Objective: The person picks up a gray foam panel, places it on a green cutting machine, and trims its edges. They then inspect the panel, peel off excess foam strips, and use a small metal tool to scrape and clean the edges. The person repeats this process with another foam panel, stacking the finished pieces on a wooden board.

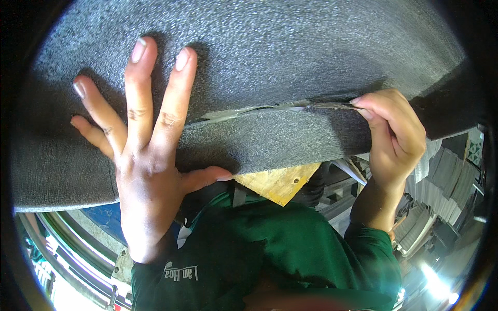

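A large sheet of grey, felt-like material (280,57) spreads before me and bends down over a near edge. Spread flat on it, my left hand (148,150) presses with fingers apart, its thumb along the lower border. Between the hands a narrow slit or seam (280,107) crosses the grey surface, with a pale, shiny lining showing at its left part. At the right end of that line my right hand (397,132) pinches a thin dark strip (332,105) between thumb and forefinger. What the strip is made of I cannot tell.
Under the near edge a yellowish wooden board corner (280,181) with a small hole sticks out toward my green shirt (301,243). Stacks of grey sheets (446,176) stand at the right. Curved metal rails (78,254) lie at the lower left.
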The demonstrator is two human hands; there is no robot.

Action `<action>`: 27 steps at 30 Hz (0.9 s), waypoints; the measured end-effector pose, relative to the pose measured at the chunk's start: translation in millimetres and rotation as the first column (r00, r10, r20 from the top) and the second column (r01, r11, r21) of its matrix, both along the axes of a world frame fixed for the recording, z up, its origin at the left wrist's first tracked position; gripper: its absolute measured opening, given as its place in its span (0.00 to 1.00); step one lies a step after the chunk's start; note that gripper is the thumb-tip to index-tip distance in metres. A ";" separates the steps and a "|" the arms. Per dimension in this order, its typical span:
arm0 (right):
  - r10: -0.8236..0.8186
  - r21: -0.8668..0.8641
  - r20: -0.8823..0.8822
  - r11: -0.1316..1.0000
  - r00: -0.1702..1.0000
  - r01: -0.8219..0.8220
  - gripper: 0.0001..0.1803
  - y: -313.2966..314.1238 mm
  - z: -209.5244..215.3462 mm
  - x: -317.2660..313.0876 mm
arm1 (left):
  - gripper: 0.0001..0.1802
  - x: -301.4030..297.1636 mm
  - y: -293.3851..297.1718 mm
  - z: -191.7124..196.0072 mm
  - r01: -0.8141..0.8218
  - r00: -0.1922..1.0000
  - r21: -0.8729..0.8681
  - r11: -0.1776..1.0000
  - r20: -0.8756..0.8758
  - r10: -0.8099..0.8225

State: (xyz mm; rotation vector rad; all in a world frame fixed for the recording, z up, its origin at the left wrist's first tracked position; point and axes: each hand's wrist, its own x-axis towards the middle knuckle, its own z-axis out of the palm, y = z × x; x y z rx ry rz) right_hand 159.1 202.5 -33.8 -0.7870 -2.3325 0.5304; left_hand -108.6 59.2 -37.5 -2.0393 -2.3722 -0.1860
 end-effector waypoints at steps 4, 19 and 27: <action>-0.037 -0.027 0.012 0.999 0.999 0.038 0.06 0.9 1.8 5.6 | 0.85 0.2 0.0 -0.5 0.001 0.999 0.001 1.000 -0.032 -0.001; -0.242 -0.224 -0.073 0.949 0.968 0.221 0.07 6.2 0.2 23.8 | 0.83 2.0 0.1 0.8 0.006 1.000 -0.006 1.000 0.008 -0.005; -0.142 -0.060 0.059 0.987 0.988 0.146 0.09 7.7 2.8 24.0 | 0.83 -1.3 -3.5 0.1 0.022 1.000 -0.021 1.000 -0.010 -0.022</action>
